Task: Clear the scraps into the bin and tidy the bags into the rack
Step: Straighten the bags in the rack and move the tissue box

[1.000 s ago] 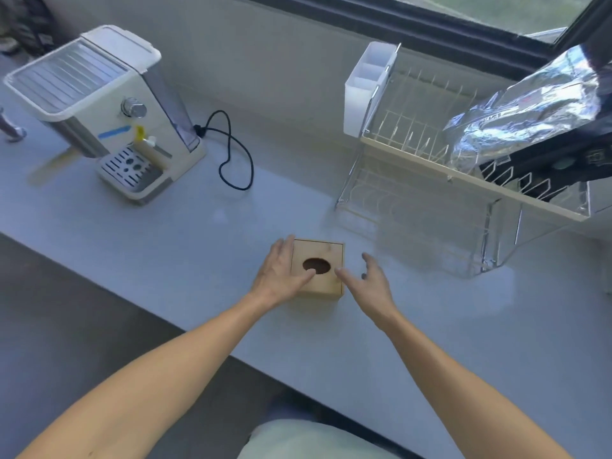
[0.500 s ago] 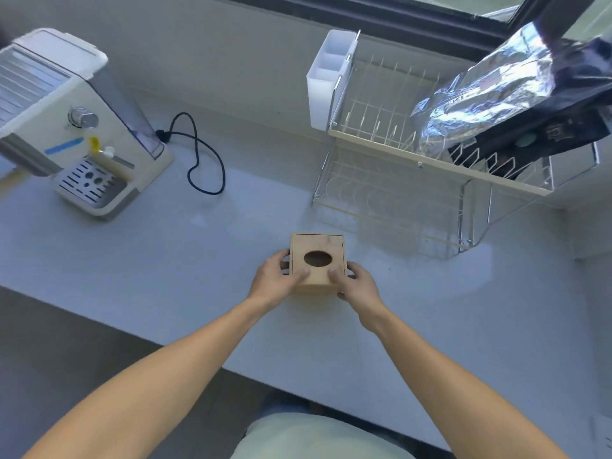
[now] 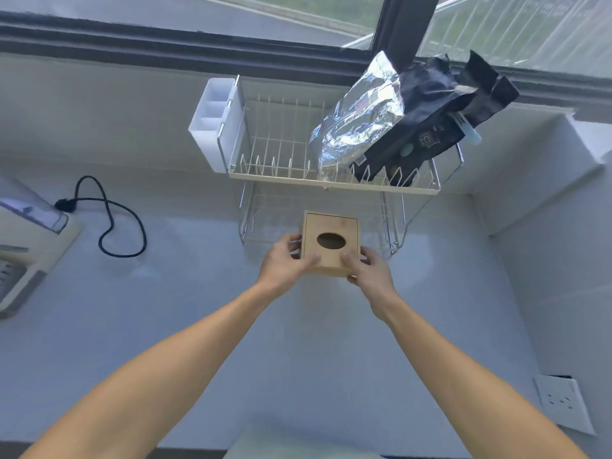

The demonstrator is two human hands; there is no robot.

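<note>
A small wooden bin (image 3: 331, 243) with an oval hole in its lid is held between both my hands, right in front of the rack's lower tier. My left hand (image 3: 285, 265) grips its left side, thumb on the lid. My right hand (image 3: 367, 271) grips its right front corner. A two-tier wire dish rack (image 3: 331, 185) stands against the wall. A silver foil bag (image 3: 359, 120) and a black bag (image 3: 427, 127) lean in its upper tier. No scraps are visible on the counter.
A white cutlery holder (image 3: 213, 120) hangs on the rack's left end. A coffee machine (image 3: 26, 240) sits at the far left with its black cord (image 3: 116, 223) looped on the grey counter (image 3: 165, 326). A wall socket (image 3: 559, 402) is at the right.
Both hands closed on the wooden bin and moved it away from me toward the rack's lower tier. The view turned to the right, so the coffee machine slid to the left edge.
</note>
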